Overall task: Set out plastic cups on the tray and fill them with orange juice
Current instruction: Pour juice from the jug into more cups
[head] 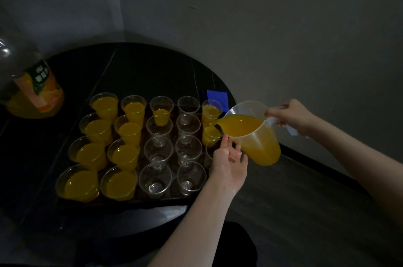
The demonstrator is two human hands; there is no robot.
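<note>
A dark tray on a round black table holds several clear plastic cups in rows. The two left columns are full of orange juice, e.g. a full cup. The middle columns are mostly empty, e.g. an empty cup. My right hand grips the handle of a clear plastic jug, tilted left, its spout over a partly filled cup in the right column. My left hand, fingers straight, touches the jug's underside and hides the cups behind it.
A large orange juice bottle with a green label stands at the table's left edge. A blue patch lies on the table behind the tray. Grey walls close in behind and to the right. Bare tabletop lies behind the tray.
</note>
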